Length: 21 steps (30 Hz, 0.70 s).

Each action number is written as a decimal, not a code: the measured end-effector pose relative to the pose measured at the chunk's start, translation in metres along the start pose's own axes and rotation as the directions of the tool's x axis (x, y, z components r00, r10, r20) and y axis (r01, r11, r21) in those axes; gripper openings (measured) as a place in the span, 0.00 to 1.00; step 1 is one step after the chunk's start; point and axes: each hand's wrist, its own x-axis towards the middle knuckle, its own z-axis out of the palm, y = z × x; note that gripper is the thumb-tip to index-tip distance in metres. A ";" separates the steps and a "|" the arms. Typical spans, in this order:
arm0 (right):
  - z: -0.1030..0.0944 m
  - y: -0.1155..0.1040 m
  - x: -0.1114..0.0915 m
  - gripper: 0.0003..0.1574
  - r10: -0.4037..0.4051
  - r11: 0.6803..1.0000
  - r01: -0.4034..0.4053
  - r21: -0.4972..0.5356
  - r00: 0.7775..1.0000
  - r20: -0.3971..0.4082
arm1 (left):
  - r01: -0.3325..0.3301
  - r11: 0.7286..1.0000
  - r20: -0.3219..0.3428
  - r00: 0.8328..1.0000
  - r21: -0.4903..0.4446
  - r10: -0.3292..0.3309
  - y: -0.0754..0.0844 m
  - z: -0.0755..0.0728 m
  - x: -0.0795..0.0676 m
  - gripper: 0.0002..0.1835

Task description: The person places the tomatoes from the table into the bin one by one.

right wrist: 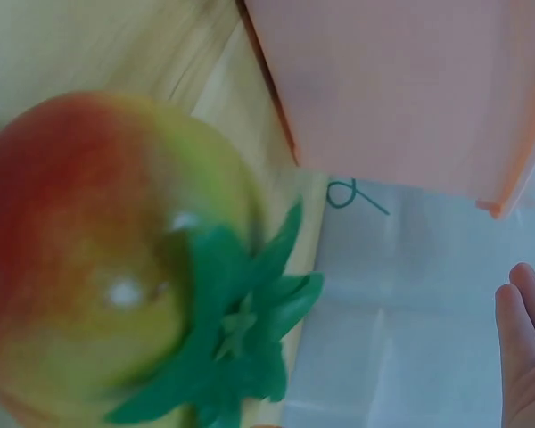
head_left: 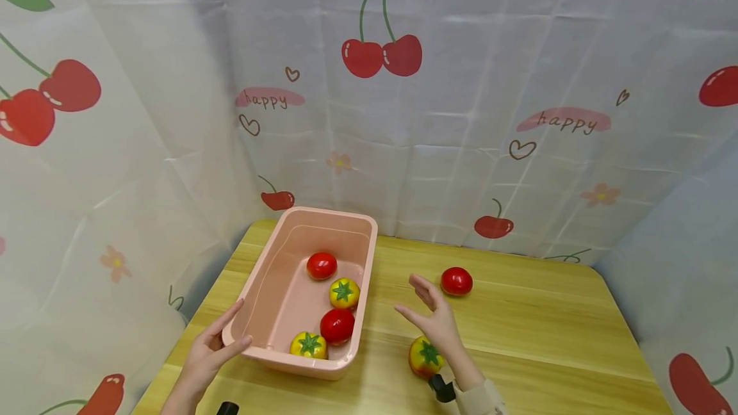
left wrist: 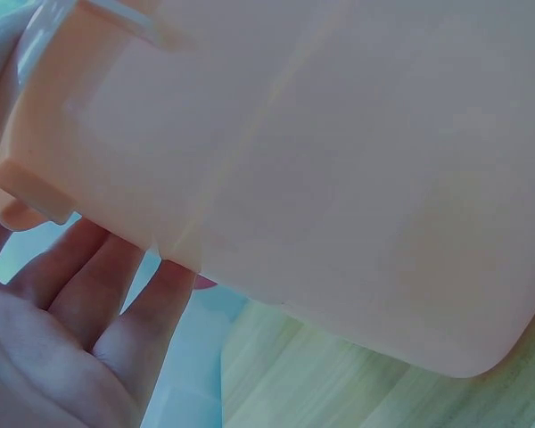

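With my left hand (head_left: pixel 198 354), I hold the near-left corner of a pink plastic bin (head_left: pixel 259 268); its fingers (left wrist: pixel 147 312) also reach along the bin's wall in the left wrist view. Inside the bin lie two red tomatoes (head_left: pixel 321 266) and two yellow ones with green leaf tops. My right hand (head_left: pixel 439 325) hovers right of the bin, thumb and fingers spread apart, nothing between them. Below it on the table sits a yellow-red tomato (head_left: pixel 425 357) with a green top, large in the right wrist view. Farther back rests another red tomato (head_left: pixel 457 281).
A light wood table (head_left: pixel 536 332) carries everything. Behind it and along both sides hangs a white curtain (head_left: pixel 450 120) printed with cherries, hearts and words. The bin stands at the table's left, its far end close to the back curtain.
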 end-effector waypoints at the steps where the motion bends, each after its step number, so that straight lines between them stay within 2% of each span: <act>1: -0.001 0.002 0.000 0.42 0.000 1.000 0.000 -0.002 1.000 -0.004 | -0.004 1.000 0.002 1.000 -0.001 0.004 0.000 0.000 0.000 0.36; 6: -0.006 0.007 -0.003 0.41 -0.003 1.000 0.003 -0.016 1.000 -0.028 | -0.015 1.000 0.005 1.000 -0.003 0.015 0.000 0.000 0.000 0.37; 16: -0.015 0.016 -0.010 0.39 0.051 0.998 -0.053 -0.035 0.997 -0.051 | 0.025 1.000 -0.008 1.000 0.015 -0.025 0.002 0.001 -0.001 0.36; 21: -0.022 0.045 -0.010 0.41 0.050 0.997 -0.055 -0.063 0.995 -0.081 | 0.023 1.000 -0.006 1.000 0.007 -0.023 0.001 0.001 -0.001 0.36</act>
